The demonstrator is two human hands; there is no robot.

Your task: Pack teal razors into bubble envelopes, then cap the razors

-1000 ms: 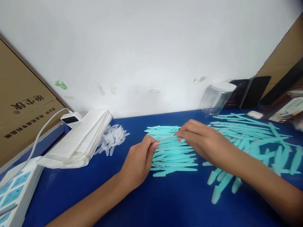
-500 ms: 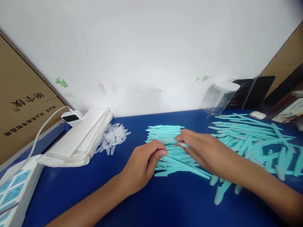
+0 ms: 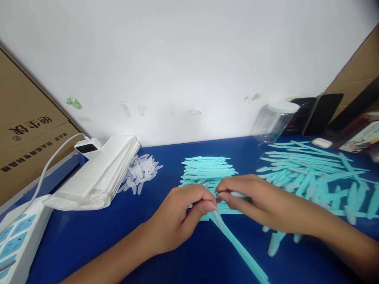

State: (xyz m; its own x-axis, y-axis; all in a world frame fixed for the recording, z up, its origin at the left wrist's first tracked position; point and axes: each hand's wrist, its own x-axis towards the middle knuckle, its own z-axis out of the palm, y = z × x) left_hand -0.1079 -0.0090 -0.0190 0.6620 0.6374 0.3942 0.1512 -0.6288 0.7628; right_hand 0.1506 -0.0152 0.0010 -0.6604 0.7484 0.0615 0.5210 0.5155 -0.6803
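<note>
My left hand (image 3: 183, 217) is closed, thumb against forefinger, on a few teal eyebrow razors (image 3: 241, 248) whose long handles slant down to the right. Close beside it, my right hand (image 3: 260, 203) pinches another eyebrow razor (image 3: 238, 194), with a pale end showing under the fingers. The fingertips of both hands nearly meet, and they hide part of what they grip. Behind and beneath them lies a stack of teal razors (image 3: 209, 167) laid side by side. A looser heap of razors (image 3: 308, 181) spreads to the right, partly behind my right forearm.
Small translucent caps (image 3: 140, 171) are piled at the left, beside stacked white packets (image 3: 94, 177). A power strip (image 3: 20, 240) and white device (image 3: 87, 146) with a cable sit farther left. At the back right stand a clear jar (image 3: 275, 122) and a phone (image 3: 322, 114).
Both hands have come closer together and toward me. The razors in my left hand have swung to point more steeply down toward the front edge.
</note>
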